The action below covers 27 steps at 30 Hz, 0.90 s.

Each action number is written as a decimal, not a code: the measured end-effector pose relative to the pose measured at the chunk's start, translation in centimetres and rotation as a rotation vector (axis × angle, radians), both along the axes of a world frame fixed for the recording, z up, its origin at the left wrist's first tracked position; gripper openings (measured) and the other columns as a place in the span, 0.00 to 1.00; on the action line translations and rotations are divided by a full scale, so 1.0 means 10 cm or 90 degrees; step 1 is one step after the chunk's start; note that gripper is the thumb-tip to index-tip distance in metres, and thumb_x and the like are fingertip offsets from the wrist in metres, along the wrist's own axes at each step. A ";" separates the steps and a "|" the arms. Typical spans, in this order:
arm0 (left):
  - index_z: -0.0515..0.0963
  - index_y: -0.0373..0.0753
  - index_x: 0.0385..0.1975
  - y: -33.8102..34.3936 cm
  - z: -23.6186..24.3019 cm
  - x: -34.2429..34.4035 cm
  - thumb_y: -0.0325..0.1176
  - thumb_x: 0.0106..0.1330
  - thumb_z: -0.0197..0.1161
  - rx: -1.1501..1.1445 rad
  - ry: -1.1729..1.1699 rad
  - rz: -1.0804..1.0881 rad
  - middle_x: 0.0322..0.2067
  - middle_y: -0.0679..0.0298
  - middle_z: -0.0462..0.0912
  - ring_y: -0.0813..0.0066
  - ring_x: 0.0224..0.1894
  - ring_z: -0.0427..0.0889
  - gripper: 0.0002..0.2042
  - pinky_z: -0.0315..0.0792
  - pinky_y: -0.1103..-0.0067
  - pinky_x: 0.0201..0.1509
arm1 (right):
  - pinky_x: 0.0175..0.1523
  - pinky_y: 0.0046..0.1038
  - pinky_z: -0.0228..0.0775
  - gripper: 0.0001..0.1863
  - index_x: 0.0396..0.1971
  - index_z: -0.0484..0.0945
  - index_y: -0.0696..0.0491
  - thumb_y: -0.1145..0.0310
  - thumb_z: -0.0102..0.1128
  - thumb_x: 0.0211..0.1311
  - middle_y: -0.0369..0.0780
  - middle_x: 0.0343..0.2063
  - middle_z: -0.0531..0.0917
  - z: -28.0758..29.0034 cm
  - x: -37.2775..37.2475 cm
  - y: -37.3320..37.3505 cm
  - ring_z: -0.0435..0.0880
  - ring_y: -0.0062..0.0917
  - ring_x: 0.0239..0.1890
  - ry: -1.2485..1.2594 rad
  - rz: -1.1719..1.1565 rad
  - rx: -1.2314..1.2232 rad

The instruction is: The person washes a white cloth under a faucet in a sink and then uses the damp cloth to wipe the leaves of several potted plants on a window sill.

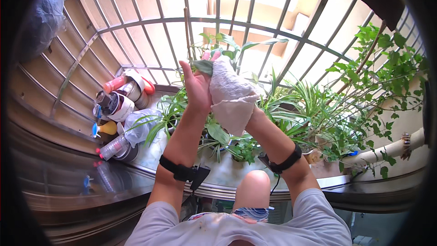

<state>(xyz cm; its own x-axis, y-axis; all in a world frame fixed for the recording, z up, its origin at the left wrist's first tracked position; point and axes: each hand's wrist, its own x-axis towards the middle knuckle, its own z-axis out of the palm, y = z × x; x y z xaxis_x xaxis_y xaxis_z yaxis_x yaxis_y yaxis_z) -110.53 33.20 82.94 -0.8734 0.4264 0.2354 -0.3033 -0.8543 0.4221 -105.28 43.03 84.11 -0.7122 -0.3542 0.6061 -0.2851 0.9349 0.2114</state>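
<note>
The fingers (210, 56) of the left hand (196, 86) are extended upward and held close together, palm facing right, and they support a long green leaf (203, 66) from behind. The pink fingertips show just above the upper edge of a white cloth (231, 95). The right hand (241, 105) is almost entirely covered by the cloth; its finger position cannot be determined, but the cloth is wrapped over it and pressed against the leaf and the left palm. The leaf is thus sandwiched between the left palm and the cloth, raised well above the ledge (218, 177).

Each forearm carries a black wrist strap (180, 171), the second strap (287, 161) sitting on the right forearm. Both forearms enter from the lower edge, out of grey short sleeves. A bare knee (252, 189) sits between them, against the near edge of the ledge.

Below and behind the hands, a group of potted green plants (282, 109) with long narrow leaves occupies the middle and right part of the ledge. A taller leafy bush (387, 73) stands at the right end. At the left end of the ledge stands a cluster of bottles and containers (116, 109), including a yellow squeeze bottle (107, 129) with a blue tip and a clear bottle (111, 148) lying on its side. A curved metal window grille (255, 23) encloses the ledge on the far side.
</note>
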 end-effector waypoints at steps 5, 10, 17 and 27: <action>0.39 0.35 0.69 -0.13 0.07 0.00 0.74 0.59 0.27 -0.032 0.008 -0.070 0.64 0.46 0.58 0.51 0.65 0.60 0.49 0.54 0.60 0.68 | 0.60 0.39 0.61 0.30 0.57 0.60 0.66 0.69 0.51 0.54 0.56 0.48 0.71 0.05 0.03 -0.06 0.71 0.48 0.53 -0.019 0.213 -0.314; 0.39 0.37 0.69 -0.17 0.09 0.01 0.75 0.58 0.28 0.015 0.017 -0.076 0.63 0.46 0.60 0.48 0.64 0.61 0.49 0.56 0.57 0.67 | 0.62 0.37 0.61 0.28 0.57 0.62 0.63 0.68 0.51 0.57 0.54 0.52 0.70 -0.06 -0.01 -0.04 0.70 0.45 0.56 -0.006 0.207 -0.219; 0.45 0.35 0.67 -0.20 0.13 -0.08 0.57 0.71 0.24 -0.019 -0.047 -0.142 0.62 0.44 0.60 0.47 0.64 0.61 0.34 0.55 0.54 0.67 | 0.67 0.35 0.55 0.29 0.58 0.62 0.63 0.67 0.51 0.57 0.52 0.56 0.67 -0.27 -0.02 -0.05 0.65 0.42 0.61 -0.143 0.249 -0.395; 0.35 0.43 0.70 -0.16 0.14 -0.05 0.68 0.64 0.35 -0.131 0.094 -0.118 0.69 0.55 0.49 0.63 0.71 0.46 0.43 0.48 0.62 0.71 | 0.71 0.31 0.44 0.33 0.66 0.54 0.58 0.63 0.53 0.64 0.46 0.65 0.58 -0.13 0.14 0.02 0.55 0.34 0.67 -0.329 0.386 -0.479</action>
<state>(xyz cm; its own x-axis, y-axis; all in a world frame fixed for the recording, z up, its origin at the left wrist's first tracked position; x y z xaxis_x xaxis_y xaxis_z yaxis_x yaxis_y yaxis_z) -111.06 31.60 84.34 -0.7391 0.6274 0.2452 -0.3691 -0.6817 0.6317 -103.87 43.25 82.82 -0.7753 -0.3963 0.4918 -0.6309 0.4493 -0.6325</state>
